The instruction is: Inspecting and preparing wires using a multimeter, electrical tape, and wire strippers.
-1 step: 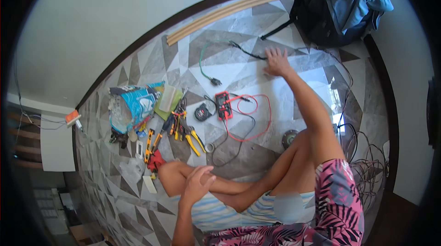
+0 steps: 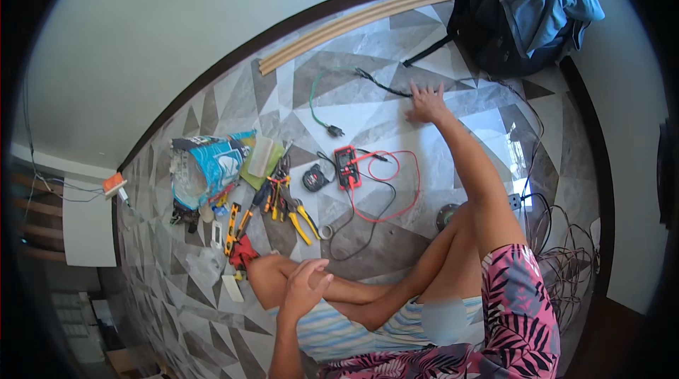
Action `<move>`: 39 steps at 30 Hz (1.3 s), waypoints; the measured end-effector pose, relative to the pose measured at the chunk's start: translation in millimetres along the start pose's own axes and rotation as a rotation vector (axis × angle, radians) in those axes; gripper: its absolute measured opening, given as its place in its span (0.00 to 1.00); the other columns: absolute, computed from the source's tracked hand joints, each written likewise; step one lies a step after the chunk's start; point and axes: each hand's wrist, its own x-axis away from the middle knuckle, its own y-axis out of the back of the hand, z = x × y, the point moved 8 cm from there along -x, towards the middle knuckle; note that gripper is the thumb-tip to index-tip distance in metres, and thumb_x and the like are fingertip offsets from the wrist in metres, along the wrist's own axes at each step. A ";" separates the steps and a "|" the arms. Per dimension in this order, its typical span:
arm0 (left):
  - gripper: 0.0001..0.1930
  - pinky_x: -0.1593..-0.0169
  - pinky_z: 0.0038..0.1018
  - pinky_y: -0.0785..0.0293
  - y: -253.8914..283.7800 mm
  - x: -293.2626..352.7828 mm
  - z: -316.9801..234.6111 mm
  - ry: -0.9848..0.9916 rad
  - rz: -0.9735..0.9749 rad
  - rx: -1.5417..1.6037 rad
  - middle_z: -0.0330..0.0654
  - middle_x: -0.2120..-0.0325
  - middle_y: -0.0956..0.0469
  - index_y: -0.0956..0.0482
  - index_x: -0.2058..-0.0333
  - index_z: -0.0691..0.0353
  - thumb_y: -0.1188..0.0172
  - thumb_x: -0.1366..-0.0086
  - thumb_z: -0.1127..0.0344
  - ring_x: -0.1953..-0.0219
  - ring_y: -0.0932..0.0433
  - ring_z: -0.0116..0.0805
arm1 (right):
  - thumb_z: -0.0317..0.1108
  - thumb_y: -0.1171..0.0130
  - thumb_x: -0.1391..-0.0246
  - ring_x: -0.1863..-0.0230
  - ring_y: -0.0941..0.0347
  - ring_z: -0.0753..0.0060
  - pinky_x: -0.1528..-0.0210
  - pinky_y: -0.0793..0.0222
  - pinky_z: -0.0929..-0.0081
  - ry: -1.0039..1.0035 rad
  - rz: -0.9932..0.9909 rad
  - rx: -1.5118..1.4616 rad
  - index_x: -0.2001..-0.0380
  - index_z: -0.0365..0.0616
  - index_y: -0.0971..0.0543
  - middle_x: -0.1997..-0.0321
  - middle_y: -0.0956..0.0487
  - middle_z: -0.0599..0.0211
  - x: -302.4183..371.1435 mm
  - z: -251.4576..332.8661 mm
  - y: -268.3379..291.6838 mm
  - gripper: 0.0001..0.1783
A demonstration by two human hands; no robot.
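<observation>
Currently, backpack (image 2: 488,36) stands beyond both hands. Left hand (image 2: 305,287) over leg (image 2: 265,283), fingers loosely extended, nothing visibly held. Right hand (image 2: 428,104): fingers spread wide, cord contact unclear. Black cord (image 2: 385,87) lies leftward, meeting green wire (image 2: 313,92); a hard tug could strain that join.

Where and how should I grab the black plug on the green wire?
Grip the black plug by its stubby body, not the thin green wire. Coming from above, on your near side, looks best: it lies on the patterned floor with nothing over it, and the wire leaves its far left end.
</observation>
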 end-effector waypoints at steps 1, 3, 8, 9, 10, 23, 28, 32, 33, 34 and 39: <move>0.17 0.51 0.31 0.25 7.7 -0.3 0.0 0.026 -0.057 0.070 0.46 0.60 0.21 0.22 0.54 0.65 0.33 0.42 0.72 0.57 0.20 0.38 | 0.40 0.40 0.50 0.39 0.30 0.50 0.37 0.46 0.33 -0.007 -0.011 0.010 0.47 0.43 0.24 0.40 0.26 0.48 -9.5 -6.0 3.7 0.26; 0.17 0.51 0.32 0.24 21.0 -1.3 12.9 0.054 -0.139 0.198 0.46 0.59 0.20 0.22 0.54 0.65 0.32 0.43 0.73 0.57 0.20 0.38 | 0.42 0.40 0.48 0.51 0.23 0.49 0.42 0.38 0.45 0.130 0.342 -0.009 0.57 0.43 0.17 0.55 0.18 0.50 -18.5 -3.6 -12.8 0.18; 0.25 0.47 0.34 0.26 69.7 -22.9 15.4 -0.094 -0.333 0.180 0.51 0.52 0.24 0.26 0.49 0.67 0.30 0.46 0.72 0.50 0.23 0.45 | 0.34 0.40 0.47 0.67 0.21 0.47 0.63 0.28 0.60 0.511 0.042 -0.551 0.65 0.35 0.17 0.68 0.19 0.46 19.7 74.8 144.0 0.12; 0.30 0.44 0.36 0.29 72.3 -42.9 10.4 -0.129 -0.365 0.161 0.53 0.48 0.27 0.29 0.45 0.67 0.29 0.47 0.70 0.46 0.27 0.47 | 0.32 0.39 0.47 0.67 0.22 0.49 0.63 0.29 0.60 0.509 0.104 -0.596 0.63 0.34 0.17 0.68 0.19 0.46 42.1 82.2 187.5 0.12; 0.36 0.40 0.39 0.32 76.5 -60.5 0.5 -0.166 -0.397 0.135 0.55 0.44 0.31 0.33 0.42 0.67 0.28 0.48 0.69 0.42 0.30 0.49 | 0.32 0.38 0.45 0.67 0.23 0.55 0.63 0.29 0.63 0.520 0.139 -0.629 0.60 0.32 0.18 0.67 0.19 0.50 61.6 89.9 226.4 0.14; 0.11 0.76 0.20 0.33 117.4 -57.4 -117.0 -0.449 0.058 0.583 0.36 0.82 0.23 0.21 0.71 0.66 0.41 0.33 0.64 0.81 0.25 0.22 | 0.36 0.32 0.45 0.70 0.27 0.81 0.67 0.30 0.82 0.425 0.282 -0.873 0.57 0.33 0.18 0.68 0.20 0.68 244.6 90.6 417.6 0.18; 0.18 0.82 0.20 0.39 183.3 18.8 -97.4 -0.359 0.151 0.600 0.39 0.85 0.26 0.24 0.78 0.69 0.41 0.35 0.59 0.87 0.30 0.22 | 0.22 0.34 0.47 0.70 0.25 0.80 0.71 0.27 0.84 0.440 0.509 -1.216 0.59 0.30 0.19 0.64 0.22 0.65 271.1 111.0 381.3 0.12; 0.23 0.90 0.19 0.47 209.9 62.8 -66.0 -0.063 0.174 0.864 0.38 0.88 0.36 0.31 0.78 0.67 0.40 0.33 0.54 0.89 0.42 0.20 | 0.27 0.31 0.48 0.69 0.27 0.82 0.68 0.29 0.84 0.469 0.506 -1.061 0.63 0.33 0.16 0.67 0.20 0.68 268.2 107.8 347.3 0.10; 0.21 0.91 0.16 0.51 222.1 78.4 -69.3 -0.065 0.152 0.968 0.36 0.86 0.37 0.33 0.76 0.68 0.41 0.32 0.56 0.88 0.46 0.18 | 0.30 0.31 0.47 0.68 0.26 0.81 0.66 0.30 0.81 0.435 0.486 -1.038 0.64 0.34 0.16 0.69 0.19 0.68 263.2 103.8 343.0 0.10; 0.21 0.91 0.16 0.51 229.4 85.6 -60.2 -0.046 0.127 0.951 0.36 0.86 0.37 0.33 0.76 0.68 0.41 0.32 0.56 0.88 0.46 0.18 | 0.31 0.32 0.46 0.69 0.26 0.78 0.66 0.32 0.78 0.547 0.381 -0.933 0.65 0.33 0.16 0.71 0.18 0.65 258.9 94.1 342.8 0.11; 0.23 0.89 0.18 0.51 226.6 123.6 -17.8 0.232 0.085 1.007 0.38 0.86 0.35 0.30 0.75 0.71 0.40 0.33 0.54 0.87 0.42 0.19 | 0.45 0.31 0.49 0.77 0.30 0.78 0.74 0.39 0.76 0.385 0.302 -0.967 0.69 0.36 0.14 0.77 0.20 0.65 256.6 32.7 326.5 0.19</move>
